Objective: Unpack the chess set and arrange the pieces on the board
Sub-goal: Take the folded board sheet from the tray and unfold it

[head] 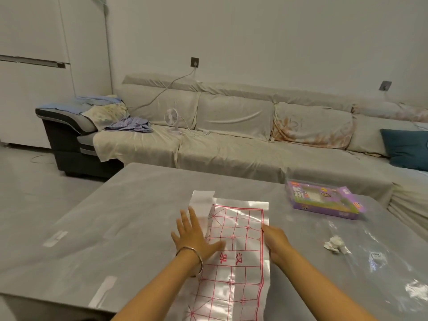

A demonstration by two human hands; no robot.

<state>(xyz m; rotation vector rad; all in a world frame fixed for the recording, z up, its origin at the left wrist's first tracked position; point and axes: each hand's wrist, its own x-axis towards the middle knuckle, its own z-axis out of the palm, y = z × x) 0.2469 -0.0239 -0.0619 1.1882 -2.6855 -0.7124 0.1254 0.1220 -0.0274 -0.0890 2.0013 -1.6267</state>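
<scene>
Stretching along the far wall, a long cloth-draped sofa [231, 144] is filling the background, and in front of it a wide grey table [139, 205] is carrying everything the task needs.

Lying near the person's edge of the table is the Chinese chess board sheet [236, 228], a thin, glossy film printed with a red grid and characters. It is lying only partly unfolded, with a blank flap sticking out at its far left corner. It is looking very light, limp and slippery, likely to spring back along its creases, so it is best pinned flat with a palm and drawn out by its edges.

Farther right, the purple chess set box [322, 200] is sitting well apart from the sheet. No pieces are showing; whether they are inside cannot be told. A clear plastic wrapper [382, 262] is spreading over the table's right side.

The left hand [194, 235] is pressing flat on the sheet's left part, fingers straight and spread. The right hand [275, 242] is curling over the sheet's right edge, apparently pinching it, fingertips hidden. A crumpled white wad [335, 244] is resting beside the wrapper.
</scene>
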